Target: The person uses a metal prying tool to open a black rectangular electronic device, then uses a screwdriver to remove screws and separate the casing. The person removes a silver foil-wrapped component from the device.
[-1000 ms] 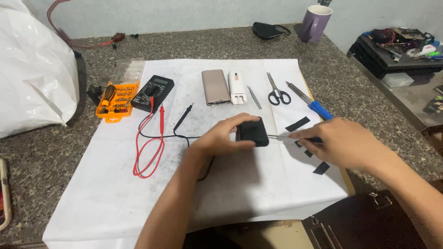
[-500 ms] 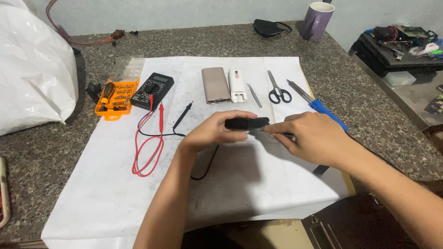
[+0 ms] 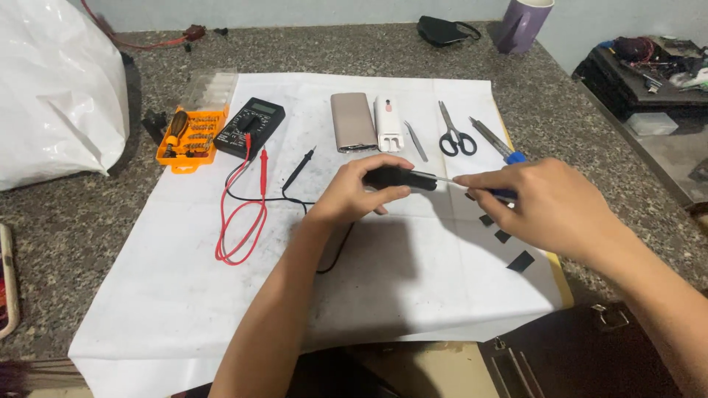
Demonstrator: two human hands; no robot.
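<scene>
Head view: left hand (image 3: 352, 193) grips black device (image 3: 394, 177), long axis horizontal; right hand (image 3: 547, 200) holds screwdriver (image 3: 450, 182) pointing left.

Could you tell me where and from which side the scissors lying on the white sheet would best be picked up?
The black-handled metal scissors lie flat and closed, blades pointing away, finger loops toward the person. Probably best to come from above on the near side and pinch the handle loops: they are the widest, blunt part, with bare white paper sheet around them. The grey tweezers lie apart on their left.
</scene>
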